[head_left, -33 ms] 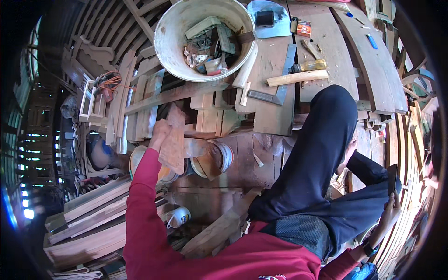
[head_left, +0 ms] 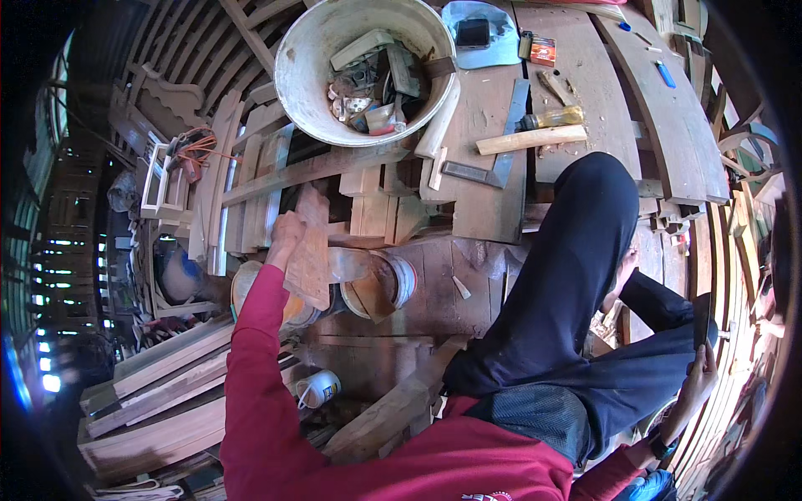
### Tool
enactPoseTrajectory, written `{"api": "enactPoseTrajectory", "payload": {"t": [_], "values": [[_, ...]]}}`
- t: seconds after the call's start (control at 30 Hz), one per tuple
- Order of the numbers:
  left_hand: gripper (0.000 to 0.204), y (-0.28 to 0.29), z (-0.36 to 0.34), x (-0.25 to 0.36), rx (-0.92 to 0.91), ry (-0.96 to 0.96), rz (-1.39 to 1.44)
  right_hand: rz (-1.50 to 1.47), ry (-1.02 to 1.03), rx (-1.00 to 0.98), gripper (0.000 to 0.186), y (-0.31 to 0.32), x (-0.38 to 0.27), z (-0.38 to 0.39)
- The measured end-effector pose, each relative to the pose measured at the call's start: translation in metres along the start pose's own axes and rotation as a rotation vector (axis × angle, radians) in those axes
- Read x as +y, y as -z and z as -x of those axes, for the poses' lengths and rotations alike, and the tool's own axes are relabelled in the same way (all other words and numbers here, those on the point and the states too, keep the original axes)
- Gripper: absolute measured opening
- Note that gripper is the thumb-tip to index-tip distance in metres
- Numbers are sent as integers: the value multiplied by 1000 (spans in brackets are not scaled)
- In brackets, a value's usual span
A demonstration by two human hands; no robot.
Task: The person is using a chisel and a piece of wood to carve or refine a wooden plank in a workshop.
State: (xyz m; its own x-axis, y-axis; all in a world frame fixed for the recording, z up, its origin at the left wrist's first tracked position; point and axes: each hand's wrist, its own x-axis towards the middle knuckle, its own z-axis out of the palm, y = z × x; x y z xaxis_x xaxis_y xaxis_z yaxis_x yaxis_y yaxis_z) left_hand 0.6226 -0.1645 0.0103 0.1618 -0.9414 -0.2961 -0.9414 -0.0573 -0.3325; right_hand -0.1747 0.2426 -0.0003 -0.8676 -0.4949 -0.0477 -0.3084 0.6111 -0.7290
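My left hand [head_left: 286, 234] grips the edge of a reddish wooden board [head_left: 311, 250] that slants down above some round tubs [head_left: 380, 284]. At the lower right my right hand [head_left: 697, 376] has its fingers on a dark flat blade-like tool [head_left: 702, 321], held upright beside my bent leg. A steel square [head_left: 472, 175], a yellow-handled chisel [head_left: 551, 118] and a pale wooden stick [head_left: 530, 140] lie on the planks above my knee.
A white bucket [head_left: 309, 75] of tools and scraps sits at the top, near a light cap with a phone [head_left: 474, 33]. Stacked timber [head_left: 150, 434] fills the lower left; a small white pail [head_left: 317, 389] is beside it. An orange cord [head_left: 200, 146] lies at left.
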Motion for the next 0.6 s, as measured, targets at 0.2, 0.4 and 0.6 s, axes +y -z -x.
{"api": "enactPoseTrajectory", "payload": {"t": [0.2,0.4,0.6], "values": [[27,-3,1,19,49,41,-54,60,-5,5,33,-11,2,0],[28,4,-4,32,-3,-15,-106,36,-23,-1,34,-3,0,6],[26,-14,-13,26,82,5,-154,-110,-109,14,34,-1,3,0]]}}
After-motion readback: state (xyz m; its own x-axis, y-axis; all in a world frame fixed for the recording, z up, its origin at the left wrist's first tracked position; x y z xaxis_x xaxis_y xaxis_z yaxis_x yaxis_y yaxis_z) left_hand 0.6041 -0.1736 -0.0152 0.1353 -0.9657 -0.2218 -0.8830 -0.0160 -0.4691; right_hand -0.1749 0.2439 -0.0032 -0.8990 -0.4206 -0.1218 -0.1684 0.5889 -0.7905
